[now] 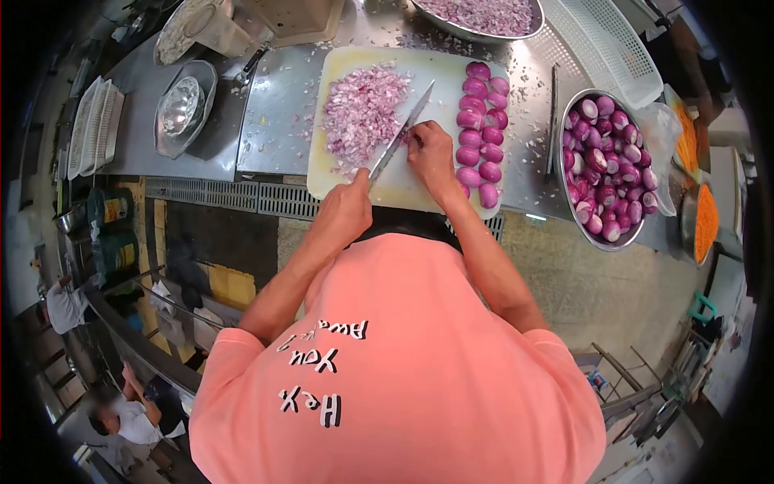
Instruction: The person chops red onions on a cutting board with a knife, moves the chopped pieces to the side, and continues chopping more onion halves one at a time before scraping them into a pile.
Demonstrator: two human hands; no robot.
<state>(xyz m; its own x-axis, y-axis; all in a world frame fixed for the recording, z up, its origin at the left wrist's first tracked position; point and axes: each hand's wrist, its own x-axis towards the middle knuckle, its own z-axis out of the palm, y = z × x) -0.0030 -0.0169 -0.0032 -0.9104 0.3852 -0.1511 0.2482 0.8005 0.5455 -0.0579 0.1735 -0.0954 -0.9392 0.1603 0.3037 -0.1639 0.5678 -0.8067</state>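
Observation:
My left hand (345,211) is closed around the handle of a kitchen knife (409,121), whose blade slants up and to the right over the white cutting board (442,73). Close to the blade's right side, my right hand (432,158) has its fingers curled down toward the board; what they hold, if anything, is hidden. A broad heap of chopped red onion (363,113) lies left of the knife. Along the board's right side, peeled red onion halves (470,121) stand in two columns, apart from my right hand.
Right of the board is a steel bowl of peeled onions (606,161), beside a long dark rod (554,113). A bowl of chopped onion (484,18) and a white perforated basket (609,48) stand behind. Metal bowls (185,109) sit left. Another person (133,419) is at lower left.

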